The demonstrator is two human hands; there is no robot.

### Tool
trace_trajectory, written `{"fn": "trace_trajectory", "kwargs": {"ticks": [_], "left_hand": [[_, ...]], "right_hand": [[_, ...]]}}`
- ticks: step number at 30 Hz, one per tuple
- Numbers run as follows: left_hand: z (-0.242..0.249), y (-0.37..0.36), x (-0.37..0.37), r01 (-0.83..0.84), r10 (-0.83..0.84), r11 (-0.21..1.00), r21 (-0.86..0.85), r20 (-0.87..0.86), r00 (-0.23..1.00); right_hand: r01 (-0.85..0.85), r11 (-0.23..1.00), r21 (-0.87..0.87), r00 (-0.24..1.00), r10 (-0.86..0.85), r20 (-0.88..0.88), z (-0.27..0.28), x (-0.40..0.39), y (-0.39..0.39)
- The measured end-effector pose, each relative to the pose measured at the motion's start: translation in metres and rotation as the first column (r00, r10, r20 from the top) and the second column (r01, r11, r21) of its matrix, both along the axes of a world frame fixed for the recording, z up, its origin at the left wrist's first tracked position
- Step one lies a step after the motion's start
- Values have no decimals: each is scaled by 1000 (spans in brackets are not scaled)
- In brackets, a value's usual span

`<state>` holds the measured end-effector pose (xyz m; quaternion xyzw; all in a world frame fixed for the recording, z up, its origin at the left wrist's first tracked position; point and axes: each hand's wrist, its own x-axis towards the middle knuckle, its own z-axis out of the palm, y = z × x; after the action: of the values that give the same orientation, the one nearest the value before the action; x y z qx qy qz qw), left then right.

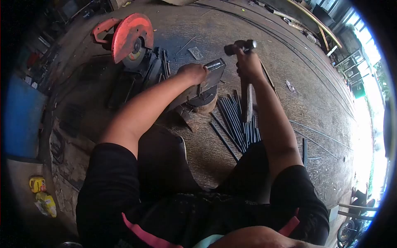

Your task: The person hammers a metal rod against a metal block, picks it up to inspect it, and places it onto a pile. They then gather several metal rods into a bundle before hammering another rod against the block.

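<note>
My right hand [248,66] is closed around a hammer. The hammer's metal head [240,47] sticks out above the fist, and its worn wooden handle [248,103] hangs down below. My left hand [194,74] is closed over a steel block [215,76], its fingers wrapped on a short metal rod [214,65] whose shiny end lies on the block's top. Most of the rod is hidden by the hand. The hammer is up to the right of the block, apart from it. Underneath, a round wooden stump [206,108] carries the steel.
Several dark metal rods [231,120] lie on the floor between my knees. A red cut-off saw [134,39] stands at the left. Long thin bars [297,53] stretch across the floor to the right. Yellow containers [38,184] sit at the lower left.
</note>
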<state>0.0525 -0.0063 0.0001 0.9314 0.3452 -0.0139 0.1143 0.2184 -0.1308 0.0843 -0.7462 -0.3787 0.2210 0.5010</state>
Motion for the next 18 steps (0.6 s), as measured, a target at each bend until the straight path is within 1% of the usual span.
{"fn": "trace_trajectory", "kwargs": {"ticks": [1, 2, 3, 5, 6, 7, 8, 9, 10, 11, 12, 13, 14, 15, 17, 18], "left_hand": [[4, -4, -3, -38, 37, 999, 21, 50, 998], [8, -6, -6, -78, 74, 996, 37, 98, 992], [8, -5, -8, -80, 77, 996, 35, 94, 993], [5, -4, -11, -20, 12, 998, 58, 139, 990], [1, -3, -12, -24, 17, 998, 53, 134, 991], [-2, -3, -12, -9, -1, 998, 58, 175, 985], [-6, -2, -13, 5, -19, 998, 65, 215, 976], [-6, -3, -12, 3, -17, 998, 62, 210, 978], [-3, -4, -11, -17, 7, 999, 50, 188, 982], [-2, -6, -11, -38, 31, 999, 38, 168, 985], [-4, -6, -12, -35, 29, 999, 37, 166, 986], [-5, -5, -11, -34, 28, 999, 35, 149, 988], [-4, -4, -7, -31, 25, 999, 40, 136, 990], [3, 1, -3, -25, 16, 998, 59, 144, 989], [-1, -7, -3, -10, 6, 998, 56, 72, 997], [-2, -9, -3, -19, 7, 993, 115, 101, 995]], "right_hand": [[0, 1000, 4, 1000, 0, -2, 13, -2, -3], [13, 998, 54, 998, -16, 53, 26, -3, -7], [21, 995, 100, 994, -32, 107, 38, -5, -10], [16, 960, 279, 994, -46, 102, 53, -5, -9], [-1, 948, 319, 994, -35, 105, 67, -12, -16], [32, 922, 387, 994, -69, 80, 71, -15, -15], [37, 929, 368, 995, -68, 70, 74, -20, -16], [44, 936, 349, 996, -69, 60, 76, -24, -17], [23, 923, 384, 978, -101, 183, 52, -14, -2], [-2, 909, 416, 943, -136, 303, 15, -3, 16], [54, 992, 113, 919, -94, 384, -9, -2, 20], [43, 998, -50, 906, -18, 423, -26, -16, 16], [-40, 986, -160, 925, 97, 366, -34, -20, 6], [-32, 989, -141, 923, 84, 376, -36, -9, 14], [-28, 959, -282, 985, 75, 158, -44, 16, 21], [23, 982, -187, 980, 15, 200, -23, 13, 13]]}}
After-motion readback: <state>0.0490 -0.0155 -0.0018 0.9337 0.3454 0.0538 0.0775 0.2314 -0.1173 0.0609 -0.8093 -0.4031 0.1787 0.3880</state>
